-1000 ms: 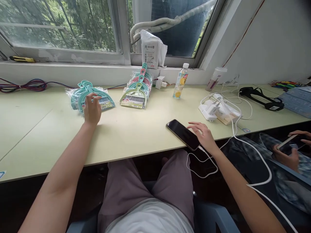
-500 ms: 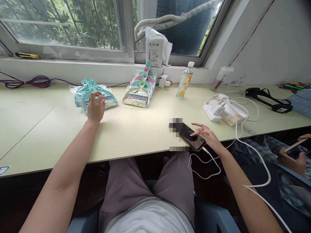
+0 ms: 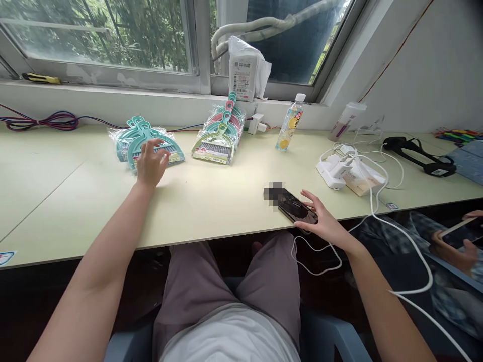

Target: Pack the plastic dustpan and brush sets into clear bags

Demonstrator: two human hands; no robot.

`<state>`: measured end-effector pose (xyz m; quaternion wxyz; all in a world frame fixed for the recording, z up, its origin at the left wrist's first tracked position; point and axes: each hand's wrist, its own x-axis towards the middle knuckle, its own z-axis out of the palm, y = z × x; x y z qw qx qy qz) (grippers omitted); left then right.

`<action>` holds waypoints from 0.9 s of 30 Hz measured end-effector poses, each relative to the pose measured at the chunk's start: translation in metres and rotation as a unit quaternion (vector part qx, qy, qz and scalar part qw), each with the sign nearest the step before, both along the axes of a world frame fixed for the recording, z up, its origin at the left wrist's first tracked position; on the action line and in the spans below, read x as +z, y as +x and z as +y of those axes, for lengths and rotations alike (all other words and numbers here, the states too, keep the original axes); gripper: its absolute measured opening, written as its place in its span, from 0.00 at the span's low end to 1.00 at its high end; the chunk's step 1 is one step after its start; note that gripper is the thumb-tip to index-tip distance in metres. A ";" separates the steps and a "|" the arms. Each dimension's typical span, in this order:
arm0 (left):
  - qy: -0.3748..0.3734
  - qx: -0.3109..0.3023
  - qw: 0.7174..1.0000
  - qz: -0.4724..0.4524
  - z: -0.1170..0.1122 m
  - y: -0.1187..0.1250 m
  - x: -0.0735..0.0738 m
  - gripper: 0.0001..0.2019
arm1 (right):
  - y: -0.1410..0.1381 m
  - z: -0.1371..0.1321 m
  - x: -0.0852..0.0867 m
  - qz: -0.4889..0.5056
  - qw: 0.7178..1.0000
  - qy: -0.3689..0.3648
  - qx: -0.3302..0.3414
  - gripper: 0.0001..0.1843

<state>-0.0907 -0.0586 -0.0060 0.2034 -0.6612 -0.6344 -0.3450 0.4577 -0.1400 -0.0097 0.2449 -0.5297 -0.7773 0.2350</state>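
A dark smartphone (image 3: 296, 205) lies on the desk near its front edge, partly covered by a pixelated patch at its left end. My right hand (image 3: 320, 218) spans its right end, thumb at the near edge and fingers at the far edge, the index finger lifted. My left hand (image 3: 152, 163) is raised with loosely curved, parted fingers and nothing visible in it. It hides part of the plastic-wrapped turquoise dustpan-and-brush sets (image 3: 139, 138). Right of these stands another wrapped stack of dustpan-and-brush sets (image 3: 219, 136), green in front, pink and turquoise behind.
On the desk (image 3: 211, 206) are a drink bottle (image 3: 290, 123), a white power strip (image 3: 332, 172) with chargers, and a black strap (image 3: 418, 153). A white cable (image 3: 422, 259) hangs off the front edge. At the right sits another person, whose hand (image 3: 458, 254) holds a phone.
My right hand has shifted from pointing a finger at the phone's screen to spreading thumb and fingers across its edges. My left hand stays near the dustpans, its fingers slightly moved.
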 end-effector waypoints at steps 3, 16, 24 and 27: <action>0.003 0.008 1.000 0.016 0.000 0.000 0.000 0.10 | -0.011 -0.009 0.001 -0.067 0.997 0.049 -0.004 0.50; -0.008 -0.005 1.000 0.018 0.001 0.002 0.003 0.08 | -0.062 -0.067 -0.008 -0.012 0.991 0.123 -0.060 0.42; -0.018 0.005 0.999 0.041 0.000 0.004 0.003 0.09 | -0.074 -0.073 -0.006 -0.073 0.987 0.124 -0.068 0.41; -0.034 0.013 0.998 0.047 -0.002 0.006 0.005 0.09 | -0.078 -0.075 -0.003 -0.107 0.982 0.134 -0.075 0.39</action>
